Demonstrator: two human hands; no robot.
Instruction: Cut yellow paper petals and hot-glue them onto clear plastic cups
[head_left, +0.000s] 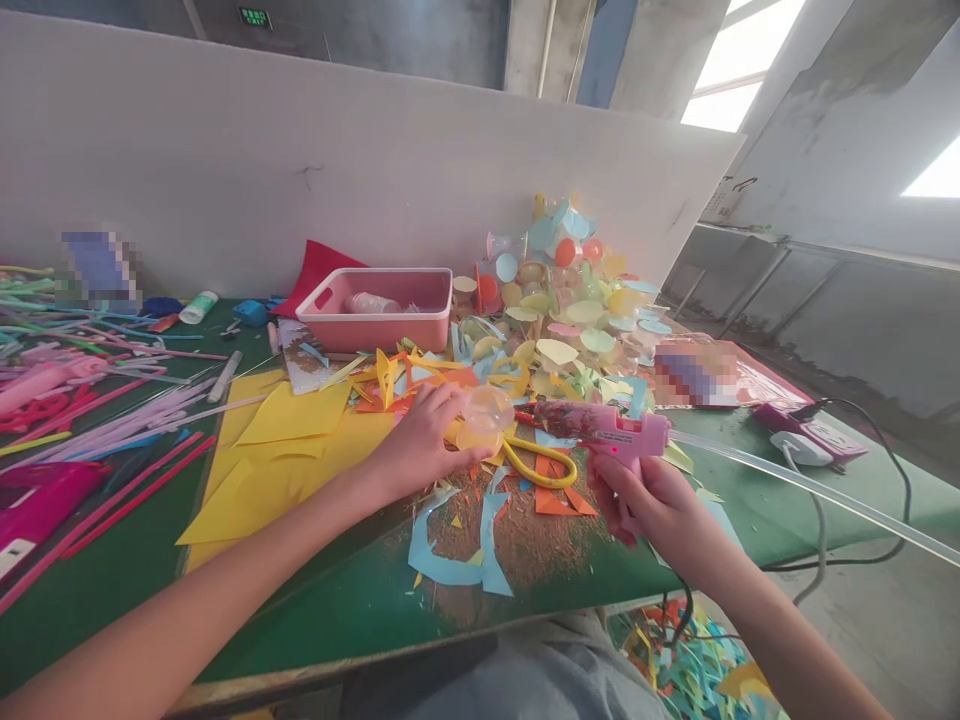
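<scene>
A green work table (360, 620) with a wood edge holds lots of stuff. At 9 o'clock lie many thin straws (97, 420) in pink and blue. At 11 o'clock are big yellow paper sheets (285, 480) and a pink plastic tub (371, 333). At 12 o'clock is a tall pile of round plastic cups (562, 290). Blue paper scraps (450, 560) lie at 6 o'clock, and a pink power strip (814, 437) sits at 3 o'clock

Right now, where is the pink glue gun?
In the head view, the pink glue gun sits in the right hand, above yellow-handled scissors and right of the clear capsule in the left hand.
</scene>
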